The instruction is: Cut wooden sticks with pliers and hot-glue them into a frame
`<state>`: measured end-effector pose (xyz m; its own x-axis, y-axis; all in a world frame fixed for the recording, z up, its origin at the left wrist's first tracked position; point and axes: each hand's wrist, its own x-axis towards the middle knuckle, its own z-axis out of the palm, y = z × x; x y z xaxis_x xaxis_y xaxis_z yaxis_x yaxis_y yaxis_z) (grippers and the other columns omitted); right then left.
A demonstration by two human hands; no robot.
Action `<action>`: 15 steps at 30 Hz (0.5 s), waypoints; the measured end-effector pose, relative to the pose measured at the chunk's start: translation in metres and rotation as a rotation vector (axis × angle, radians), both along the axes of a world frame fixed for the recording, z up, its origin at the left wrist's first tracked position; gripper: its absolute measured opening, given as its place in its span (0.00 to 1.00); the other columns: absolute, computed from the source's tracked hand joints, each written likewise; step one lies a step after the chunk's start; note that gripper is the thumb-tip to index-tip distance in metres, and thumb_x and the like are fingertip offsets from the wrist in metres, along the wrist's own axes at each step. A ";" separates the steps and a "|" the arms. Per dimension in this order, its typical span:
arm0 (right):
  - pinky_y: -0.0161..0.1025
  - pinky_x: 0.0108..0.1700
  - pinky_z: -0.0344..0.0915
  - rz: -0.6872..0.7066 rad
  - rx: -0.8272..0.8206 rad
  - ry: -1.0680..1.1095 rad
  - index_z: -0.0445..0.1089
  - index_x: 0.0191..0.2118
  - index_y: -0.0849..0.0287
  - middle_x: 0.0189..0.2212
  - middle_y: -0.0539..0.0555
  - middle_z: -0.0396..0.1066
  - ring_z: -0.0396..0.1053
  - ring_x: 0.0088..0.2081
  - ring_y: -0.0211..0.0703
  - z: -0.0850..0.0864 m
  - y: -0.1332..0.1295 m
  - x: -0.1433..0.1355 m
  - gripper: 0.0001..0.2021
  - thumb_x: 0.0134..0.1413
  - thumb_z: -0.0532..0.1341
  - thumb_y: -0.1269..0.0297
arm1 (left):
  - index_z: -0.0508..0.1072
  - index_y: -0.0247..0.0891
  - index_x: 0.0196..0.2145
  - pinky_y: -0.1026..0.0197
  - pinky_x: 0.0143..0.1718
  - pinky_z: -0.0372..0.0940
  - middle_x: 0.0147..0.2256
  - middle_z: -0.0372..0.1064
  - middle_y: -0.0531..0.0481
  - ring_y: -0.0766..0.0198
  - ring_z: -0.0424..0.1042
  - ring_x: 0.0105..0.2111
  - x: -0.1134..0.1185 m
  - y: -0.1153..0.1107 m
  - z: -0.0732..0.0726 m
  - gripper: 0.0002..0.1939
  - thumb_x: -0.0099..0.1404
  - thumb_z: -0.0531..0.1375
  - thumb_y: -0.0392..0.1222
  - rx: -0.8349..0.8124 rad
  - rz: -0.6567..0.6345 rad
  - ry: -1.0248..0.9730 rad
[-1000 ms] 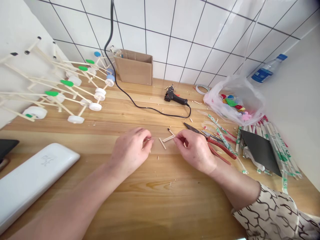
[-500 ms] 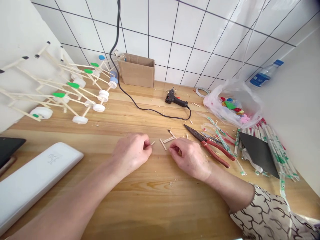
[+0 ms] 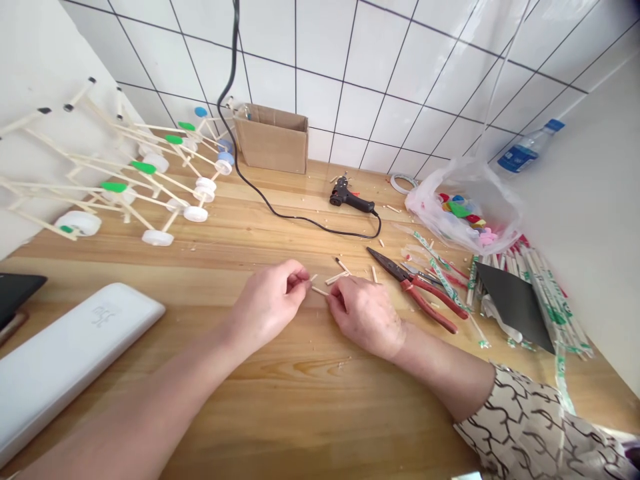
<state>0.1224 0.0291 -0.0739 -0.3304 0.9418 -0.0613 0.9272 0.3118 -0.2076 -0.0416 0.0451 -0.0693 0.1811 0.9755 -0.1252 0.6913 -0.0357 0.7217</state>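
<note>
My left hand (image 3: 280, 293) is closed in a pinch on a short wooden stick (image 3: 314, 277), whose tip pokes out past the fingertips. Just to its right, my right hand (image 3: 364, 312) pinches the right end of another short wooden stick (image 3: 320, 291). The left end of that stick points at my left fingers; whether the two touch is unclear. Behind my right hand lie a few more stick pieces (image 3: 337, 277), one of them a black-tipped stick (image 3: 342, 265). Pliers with red handles (image 3: 423, 300) rest to the right of that hand.
Stick-built frames with white bottle-cap wheels (image 3: 195, 213) stand at the left. A black glue gun (image 3: 350, 199), its cord and a cardboard box (image 3: 275, 143) are at the back. A bag of caps (image 3: 420, 207) and wrapped chopsticks (image 3: 560, 307) occupy the right. A white power bank (image 3: 85, 360) lies front left.
My right hand has moved left and now pinches the stick that was lying loose on the table. My left hand, still holding its short stick, has shifted slightly right.
</note>
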 end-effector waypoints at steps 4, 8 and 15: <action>0.35 0.29 0.57 -0.107 -0.043 0.182 0.67 0.29 0.59 0.26 0.53 0.73 0.68 0.27 0.40 0.003 -0.001 0.004 0.05 0.54 0.55 0.70 | 0.74 0.38 0.36 0.61 0.38 0.64 0.34 0.76 0.50 0.60 0.73 0.36 0.000 0.000 0.000 0.12 0.57 0.56 0.46 -0.096 0.043 -0.291; 0.32 0.25 0.56 -0.225 -0.097 0.576 0.64 0.27 0.59 0.20 0.48 0.66 0.61 0.22 0.35 0.000 -0.003 0.009 0.06 0.53 0.56 0.67 | 0.74 0.38 0.31 0.61 0.36 0.63 0.31 0.75 0.52 0.62 0.71 0.33 0.003 -0.002 -0.004 0.11 0.55 0.58 0.47 -0.163 0.092 -0.484; 0.32 0.27 0.60 -0.210 -0.228 0.895 0.65 0.29 0.61 0.23 0.49 0.66 0.61 0.25 0.34 -0.006 -0.006 0.004 0.08 0.54 0.55 0.63 | 0.72 0.36 0.26 0.62 0.34 0.61 0.26 0.70 0.53 0.66 0.67 0.29 0.011 -0.008 -0.005 0.08 0.52 0.61 0.44 -0.316 0.020 -0.680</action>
<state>0.1260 0.0228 -0.0802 -0.1690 0.9840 -0.0567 0.4268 0.0212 -0.9041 -0.0309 0.0375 -0.0739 0.3016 0.9153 -0.2668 0.0872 0.2522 0.9637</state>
